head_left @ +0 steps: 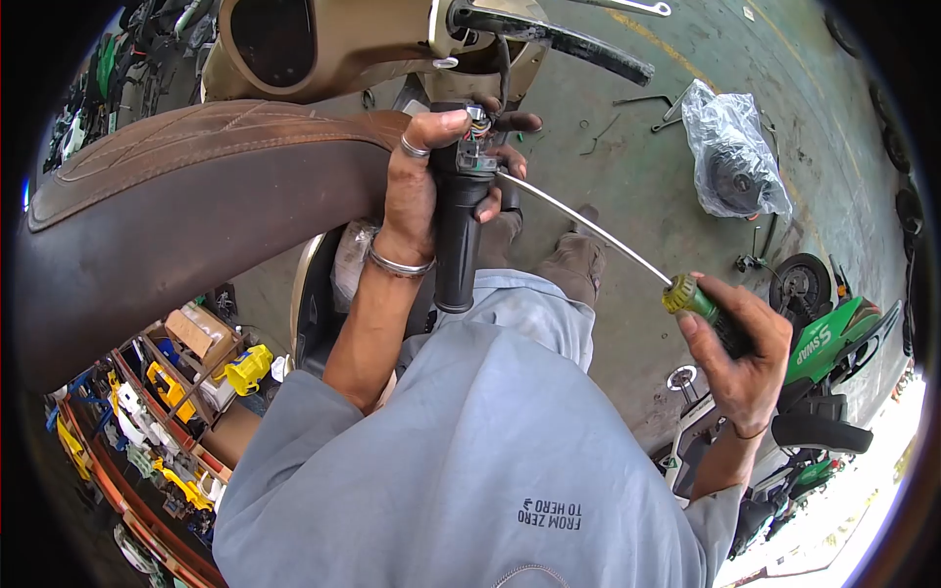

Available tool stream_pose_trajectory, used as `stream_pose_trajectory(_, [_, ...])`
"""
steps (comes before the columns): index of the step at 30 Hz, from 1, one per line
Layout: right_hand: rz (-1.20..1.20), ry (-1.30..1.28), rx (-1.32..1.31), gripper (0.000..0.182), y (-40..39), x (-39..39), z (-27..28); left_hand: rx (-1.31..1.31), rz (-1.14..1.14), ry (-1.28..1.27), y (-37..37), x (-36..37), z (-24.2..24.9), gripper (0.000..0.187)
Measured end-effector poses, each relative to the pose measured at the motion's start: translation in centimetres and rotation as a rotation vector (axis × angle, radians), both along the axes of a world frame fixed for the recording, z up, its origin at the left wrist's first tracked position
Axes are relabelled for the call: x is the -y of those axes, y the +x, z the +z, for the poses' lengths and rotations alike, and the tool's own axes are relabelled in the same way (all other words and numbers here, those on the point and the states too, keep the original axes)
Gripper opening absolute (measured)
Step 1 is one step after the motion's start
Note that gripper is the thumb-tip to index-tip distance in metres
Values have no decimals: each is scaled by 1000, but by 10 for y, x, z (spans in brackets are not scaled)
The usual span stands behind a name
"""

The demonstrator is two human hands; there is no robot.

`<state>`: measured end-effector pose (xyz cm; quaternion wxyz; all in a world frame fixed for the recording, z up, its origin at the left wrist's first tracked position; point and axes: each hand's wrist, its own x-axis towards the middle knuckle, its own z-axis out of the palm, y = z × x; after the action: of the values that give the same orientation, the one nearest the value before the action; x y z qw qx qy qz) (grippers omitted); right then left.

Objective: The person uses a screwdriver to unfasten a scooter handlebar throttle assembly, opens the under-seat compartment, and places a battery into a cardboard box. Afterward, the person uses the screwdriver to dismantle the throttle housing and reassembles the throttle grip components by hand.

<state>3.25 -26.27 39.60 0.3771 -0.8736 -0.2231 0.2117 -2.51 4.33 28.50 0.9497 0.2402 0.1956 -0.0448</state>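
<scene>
My left hand (417,181) is closed around a black handlebar grip and switch housing, its thumb pressed on the top of the housing. The switch housing (474,142) is open, with several thin coloured wires showing inside. Below it hangs the ribbed black rubber handlebar grip (457,240). My right hand (742,348) is wrapped around the green handle of a screwdriver (600,233). The long metal shaft slants up to the left, and its tip meets the joint between housing and grip; exact contact is hard to tell.
A brown scooter seat (216,186) fills the left side, beside a gold-brown scooter body (343,49) with a black lever. A plastic-wrapped part (733,157) and tools lie on the floor (637,167). A green scooter (828,343) is at right; shelves of parts (157,421) stand lower left.
</scene>
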Motion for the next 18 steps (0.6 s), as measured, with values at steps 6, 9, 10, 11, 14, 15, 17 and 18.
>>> stream_pose_trajectory(6, [297,31,74,30,61,-3,12,9,-64,1,-3,-2,2,45])
stream_pose_trajectory(9, [381,41,97,31,71,-13,14,-18,-38,22,-7,-4,1,44])
stream_pose_trajectory(10, [405,46,113,32,74,-14,12,-29,-40,29,-8,-5,1,44])
stream_pose_trajectory(11, [430,49,129,32,77,-14,10,-40,-42,35,-10,-4,0,44])
stream_pose_trajectory(14, [498,2,163,36,85,-11,9,-52,-45,19,-10,-5,-1,44])
stream_pose_trajectory(15, [514,-12,175,37,87,-10,10,-51,-46,10,-10,-5,-1,44])
stream_pose_trajectory(17, [539,-29,203,40,90,-9,10,-64,-49,-5,-10,-6,-1,44])
stream_pose_trajectory(18, [549,-17,230,40,90,-9,9,-70,-52,-11,-10,-6,-1,45])
